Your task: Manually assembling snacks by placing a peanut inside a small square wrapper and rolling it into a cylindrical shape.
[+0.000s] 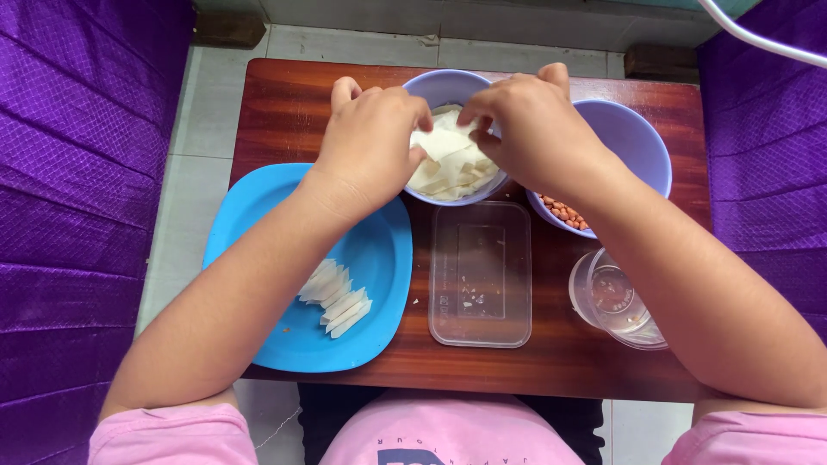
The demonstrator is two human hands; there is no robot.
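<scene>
Both of my hands are over a lavender bowl [448, 84] full of thin white dough sheets [452, 168]. My left hand [370, 142] and my right hand [530, 125] pinch the same white sheet [441, 138] between their fingertips, just above the pile. On the blue plate [379, 258] at the left lie several folded white pieces [336, 297] in a row, partly hidden under my left forearm.
A second lavender bowl [637, 138] at the right holds red-skinned peanuts [564, 213]. A clear rectangular container [480, 274] lies in the middle, a clear plastic cup [616, 301] at its right. All stand on a small red-brown wooden table [284, 112] between purple cushions [77, 172].
</scene>
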